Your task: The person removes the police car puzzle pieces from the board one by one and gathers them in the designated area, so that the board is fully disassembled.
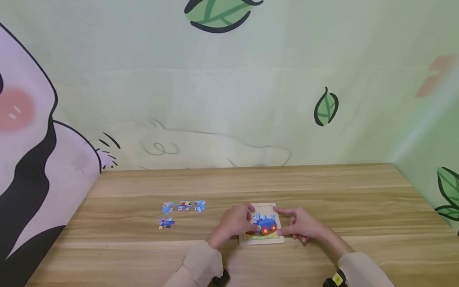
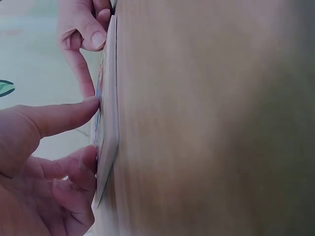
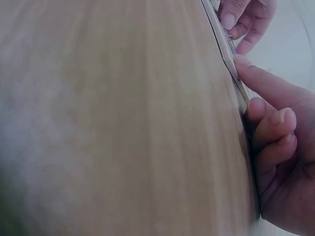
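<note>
A small jigsaw puzzle (image 1: 267, 223) with a blue vehicle on red and yellow wheels lies in a pale wooden frame (image 1: 263, 241). My left hand (image 1: 236, 219) reaches over the frame's left side, thumb and curled fingers about a puzzle piece (image 1: 255, 216); the hand hides much of that piece. At the frame's right side is my right hand (image 1: 303, 225), its index finger extended to the upper corner and its thumb pressing the lower edge. Its other fingers curl beside the frame. The left wrist view shows the left thumb (image 2: 69, 116) straight against the puzzle's surface.
Several loose puzzle pieces (image 1: 184, 205) lie on the wooden table (image 1: 125, 255), left of the frame. One blue piece (image 1: 166, 223) sits nearer than the others. Behind the table rises a pale green wall (image 1: 229, 99) with painted leaves.
</note>
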The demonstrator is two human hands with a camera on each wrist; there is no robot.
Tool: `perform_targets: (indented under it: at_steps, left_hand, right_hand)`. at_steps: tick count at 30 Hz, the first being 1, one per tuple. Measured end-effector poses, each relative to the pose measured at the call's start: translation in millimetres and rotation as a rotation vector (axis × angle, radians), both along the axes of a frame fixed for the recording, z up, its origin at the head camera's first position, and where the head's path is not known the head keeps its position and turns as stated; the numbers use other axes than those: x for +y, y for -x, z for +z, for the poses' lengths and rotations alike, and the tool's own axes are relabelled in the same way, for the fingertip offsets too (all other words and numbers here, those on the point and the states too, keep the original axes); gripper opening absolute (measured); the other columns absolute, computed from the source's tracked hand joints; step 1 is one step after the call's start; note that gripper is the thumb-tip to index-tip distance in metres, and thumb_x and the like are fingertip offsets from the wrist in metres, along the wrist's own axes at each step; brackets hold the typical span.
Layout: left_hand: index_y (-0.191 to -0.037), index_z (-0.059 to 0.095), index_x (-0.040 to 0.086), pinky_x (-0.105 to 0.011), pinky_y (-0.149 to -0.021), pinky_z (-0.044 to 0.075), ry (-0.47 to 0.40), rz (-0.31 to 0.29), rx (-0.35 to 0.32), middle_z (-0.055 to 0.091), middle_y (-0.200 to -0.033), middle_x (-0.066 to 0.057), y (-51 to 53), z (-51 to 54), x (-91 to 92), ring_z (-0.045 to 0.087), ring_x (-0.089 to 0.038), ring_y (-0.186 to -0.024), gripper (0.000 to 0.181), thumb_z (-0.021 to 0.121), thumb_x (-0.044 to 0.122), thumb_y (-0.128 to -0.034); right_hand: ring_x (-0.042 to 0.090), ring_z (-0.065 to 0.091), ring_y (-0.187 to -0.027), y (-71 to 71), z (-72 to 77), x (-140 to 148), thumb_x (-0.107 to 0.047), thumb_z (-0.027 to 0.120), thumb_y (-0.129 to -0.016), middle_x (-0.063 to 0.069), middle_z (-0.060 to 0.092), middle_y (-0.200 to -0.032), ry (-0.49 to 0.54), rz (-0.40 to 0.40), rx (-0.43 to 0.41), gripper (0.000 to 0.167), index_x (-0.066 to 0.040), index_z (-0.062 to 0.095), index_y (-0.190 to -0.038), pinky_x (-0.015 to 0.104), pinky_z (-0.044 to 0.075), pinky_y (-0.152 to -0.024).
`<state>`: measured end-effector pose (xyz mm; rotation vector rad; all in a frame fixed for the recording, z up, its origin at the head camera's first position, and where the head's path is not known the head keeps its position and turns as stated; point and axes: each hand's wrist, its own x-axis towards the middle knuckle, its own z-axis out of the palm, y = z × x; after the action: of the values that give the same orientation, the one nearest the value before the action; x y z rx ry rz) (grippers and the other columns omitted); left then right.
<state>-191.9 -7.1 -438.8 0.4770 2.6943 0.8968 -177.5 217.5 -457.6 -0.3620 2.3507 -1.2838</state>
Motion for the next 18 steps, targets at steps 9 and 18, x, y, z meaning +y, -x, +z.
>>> perform_targets:
  at_steps: [9,18]
  left_hand:
    - [-0.104,0.062,0.013,-0.029,-0.063,0.04,0.037,-0.027,0.023,0.058,-0.08,0.002,1.9,-1.2,1.2,0.051,-0.013,-0.07,0.037,0.076,0.025,-0.0725]
    - [-0.102,0.057,0.017,-0.034,-0.071,0.043,0.025,-0.043,0.053,0.063,-0.091,-0.002,0.8,-0.7,2.7,0.056,-0.017,-0.08,0.036,0.077,0.023,-0.072]
  right_hand:
    - [0.004,0.036,-0.031,0.5,1.0,-0.1,-0.034,0.075,-0.072,0.0,0.046,-0.047,0.007,0.005,-0.003,0.076,-0.012,0.041,-0.137,0.018,0.034,-0.033]
    - [0.004,0.036,-0.031,0.0,0.1,0.1,-0.033,0.074,-0.073,-0.001,0.045,-0.047,0.004,0.006,-0.004,0.074,-0.011,0.042,-0.136,0.018,0.033,-0.033]
